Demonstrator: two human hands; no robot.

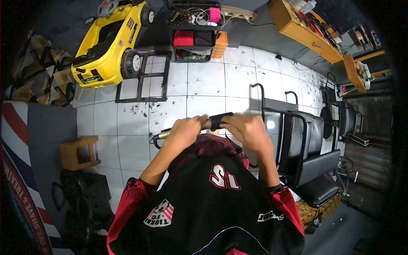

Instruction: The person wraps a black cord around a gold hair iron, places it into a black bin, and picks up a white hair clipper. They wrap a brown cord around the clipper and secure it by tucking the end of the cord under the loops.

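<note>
In front of my torso I hold a long, slim gold-coloured tool (163, 134) with both hands; its exact kind is not clear. My left hand (187, 129) is wrapped round its middle, and the tapered end juts out to the left with a black cord (158, 143) bending from it. Black cord is wound in tight coils (217, 120) round the tool's right part. The fingers of my right hand (247, 129) are closed on these coils, hiding the far right end.
White floor tiles (204, 87) are littered with dark hair clippings. Ahead lie a black frame (142, 100) and a yellow toy car (106, 46). A wooden stool (78, 154) stands left, black barber chairs (312, 165) right. Storage bins (193, 39) and a wooden drawer unit (306, 36) line the wall.
</note>
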